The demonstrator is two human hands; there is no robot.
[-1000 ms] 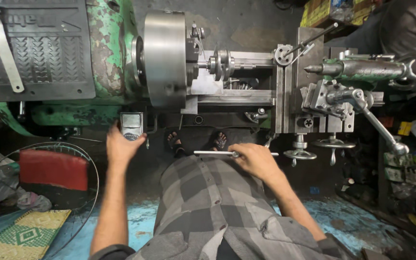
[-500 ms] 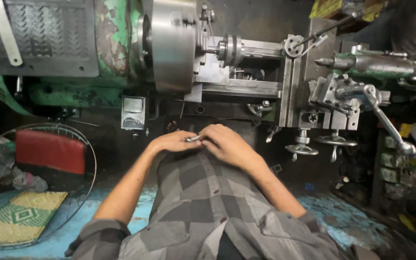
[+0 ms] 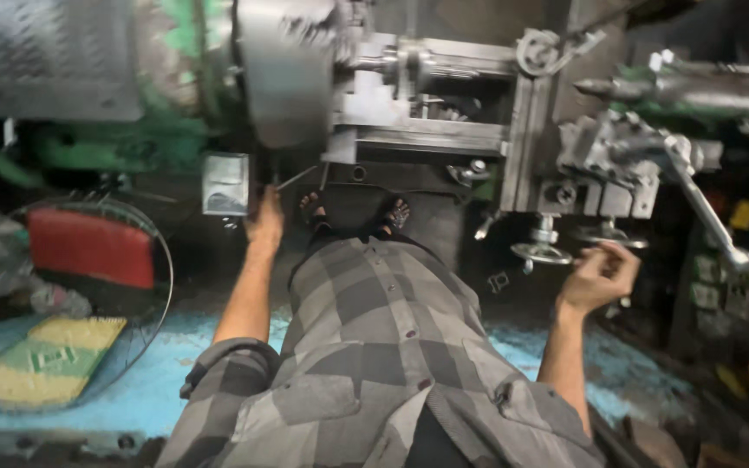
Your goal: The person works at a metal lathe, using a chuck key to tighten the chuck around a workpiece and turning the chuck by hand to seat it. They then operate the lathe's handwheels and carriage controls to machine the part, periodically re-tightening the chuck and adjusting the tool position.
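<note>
I stand at a metal lathe with a large steel chuck (image 3: 283,69) and a grey carriage (image 3: 565,130). My left hand (image 3: 263,221) is stretched down to the left, just beside a small grey switch box (image 3: 225,184). It is closed on a slim metal tool (image 3: 298,178) that points up towards the chuck. My right hand (image 3: 600,273) is out to the right with its fingers curled just under a dark handwheel (image 3: 610,237), next to a bright handwheel (image 3: 541,252). Blur hides whether it grips the wheel.
A long lever with a knob (image 3: 711,217) juts out at the right below the tailstock (image 3: 695,91). A red-seated stool with a wire ring (image 3: 88,247) and a yellow-green mat (image 3: 45,360) lie at the left on the blue floor (image 3: 132,390). My sandalled feet (image 3: 353,212) stand at the machine's base.
My hands were together at my waist on the slim tool. Now the left hand has gone left with it to the switch box, and the right has swung out to the handwheels.
</note>
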